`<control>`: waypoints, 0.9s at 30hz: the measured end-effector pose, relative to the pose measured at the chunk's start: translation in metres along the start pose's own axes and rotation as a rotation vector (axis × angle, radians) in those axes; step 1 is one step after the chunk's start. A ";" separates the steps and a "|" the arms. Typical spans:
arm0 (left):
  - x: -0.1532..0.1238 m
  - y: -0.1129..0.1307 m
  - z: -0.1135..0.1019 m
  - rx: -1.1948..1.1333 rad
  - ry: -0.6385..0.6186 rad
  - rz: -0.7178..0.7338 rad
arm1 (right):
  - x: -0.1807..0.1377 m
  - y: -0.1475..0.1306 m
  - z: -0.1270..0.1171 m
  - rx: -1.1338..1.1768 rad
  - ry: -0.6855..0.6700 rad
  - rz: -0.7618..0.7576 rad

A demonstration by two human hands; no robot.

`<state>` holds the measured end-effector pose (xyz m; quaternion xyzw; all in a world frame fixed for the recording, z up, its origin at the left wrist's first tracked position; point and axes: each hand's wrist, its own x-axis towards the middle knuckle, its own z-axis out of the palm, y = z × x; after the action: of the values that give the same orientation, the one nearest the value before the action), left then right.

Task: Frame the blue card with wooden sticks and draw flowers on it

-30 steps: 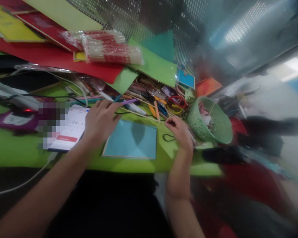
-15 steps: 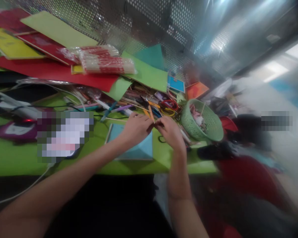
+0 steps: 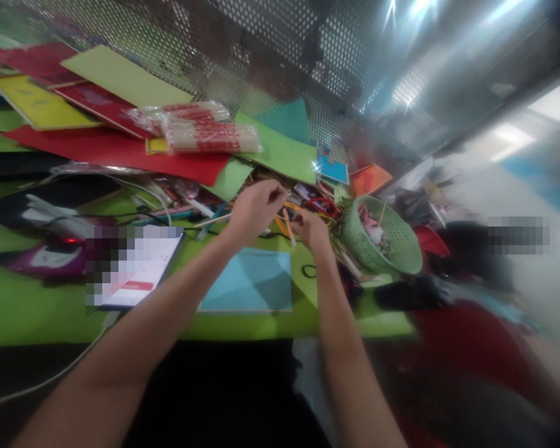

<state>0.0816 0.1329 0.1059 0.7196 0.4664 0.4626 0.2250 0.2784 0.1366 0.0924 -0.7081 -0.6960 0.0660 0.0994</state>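
My left hand (image 3: 257, 210) is raised over the clutter of sticks, its fingers curled into a pinch. Whatever sits between those fingertips is too small to make out. Lower and to the right, my right hand (image 3: 313, 228) has its thumb and fingers drawn together, and I cannot tell what they hold. Close by its fingertips is an orange stick (image 3: 289, 228). A light blue card (image 3: 249, 289) lies on the green tabletop below both hands. Past the left wrist runs a pale thin stick (image 3: 214, 219), partly hidden by the hand.
A green basket (image 3: 404, 254) with scraps stands at the right. Plastic-wrapped stick bundles (image 3: 210, 137) rest on coloured sheets at the back, before a perforated metal panel (image 3: 280, 62). At the left lie a phone (image 3: 142, 264) on a white cable and a purple object (image 3: 49, 258).
My hands have come apart. The left has moved up and away from the right, uncovering more of the blue card. The whole view has shifted slightly.
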 end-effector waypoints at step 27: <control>-0.005 -0.029 -0.019 -0.160 0.054 -0.200 | 0.021 -0.021 0.029 0.082 -0.056 0.023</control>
<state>0.0507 0.1394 0.0911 0.6366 0.5034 0.4926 0.3140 0.2515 0.1593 0.0698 -0.7093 -0.6870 0.1151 0.1081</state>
